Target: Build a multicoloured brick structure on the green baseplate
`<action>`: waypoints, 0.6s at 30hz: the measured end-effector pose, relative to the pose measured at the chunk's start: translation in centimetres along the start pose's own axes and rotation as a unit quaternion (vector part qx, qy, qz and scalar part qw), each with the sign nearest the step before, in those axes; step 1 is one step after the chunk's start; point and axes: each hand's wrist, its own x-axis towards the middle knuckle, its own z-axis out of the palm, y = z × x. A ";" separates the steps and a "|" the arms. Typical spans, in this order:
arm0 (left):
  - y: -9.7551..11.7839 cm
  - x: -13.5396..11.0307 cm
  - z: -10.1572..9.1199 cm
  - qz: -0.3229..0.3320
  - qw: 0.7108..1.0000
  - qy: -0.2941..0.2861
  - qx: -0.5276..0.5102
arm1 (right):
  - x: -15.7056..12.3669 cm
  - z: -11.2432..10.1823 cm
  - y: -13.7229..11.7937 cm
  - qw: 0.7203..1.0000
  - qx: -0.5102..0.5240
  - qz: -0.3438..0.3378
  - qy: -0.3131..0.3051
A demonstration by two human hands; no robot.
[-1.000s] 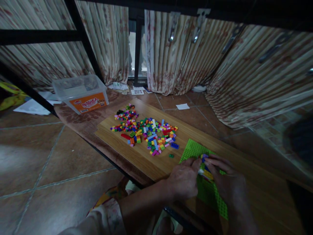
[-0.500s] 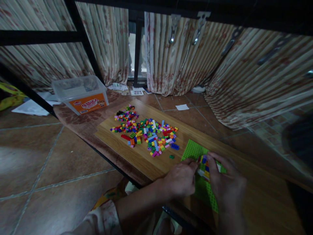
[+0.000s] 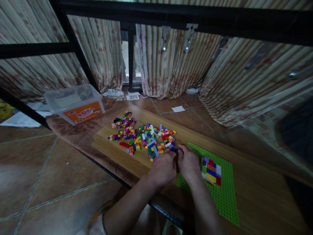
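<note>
My left hand (image 3: 163, 168) and my right hand (image 3: 188, 162) lie side by side at the near edge of a pile of small coloured bricks (image 3: 144, 136) on the wooden table (image 3: 117, 150). Both hands have their fingers curled down near a blue brick (image 3: 174, 149); what they grip is hidden. To the right lies a green baseplate (image 3: 225, 186) with a patch of red, yellow, blue and white bricks (image 3: 211, 170) pressed onto it. My right wrist crosses the baseplate's left edge.
A clear plastic box with an orange label (image 3: 74, 103) stands at the table's far left on a brown mat (image 3: 80, 130). Striped curtains (image 3: 171, 62) and a black metal frame (image 3: 171, 16) lie beyond. Tiled floor (image 3: 44, 176) is to the left.
Both hands have left the built patch on the baseplate and moved left to the edge of the loose brick pile. The camera has tilted, and the patch is now uncovered.
</note>
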 end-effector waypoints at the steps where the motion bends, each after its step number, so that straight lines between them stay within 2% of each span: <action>1: -0.2 0.0 -0.2 0.002 1.000 0.001 0.000 | 0.2 0.1 -0.1 1.000 -0.005 0.000 -0.009; 7: -0.9 -0.1 -1.0 0.001 1.000 -0.012 -0.008 | 0.4 -0.5 -0.8 0.996 0.038 0.011 -0.086; 11: -1.1 -0.3 -1.4 -0.008 1.000 -0.007 -0.008 | 0.8 -0.3 -0.9 0.996 0.047 0.058 -0.048; 14: -1.3 -0.5 -1.5 -0.007 1.000 -0.001 -0.011 | 1.3 0.3 -0.7 0.997 0.043 0.051 -0.027; 18: -1.6 -0.5 -1.7 -0.008 1.000 -0.006 -0.009 | 1.7 1.1 -0.6 0.998 0.034 0.033 -0.043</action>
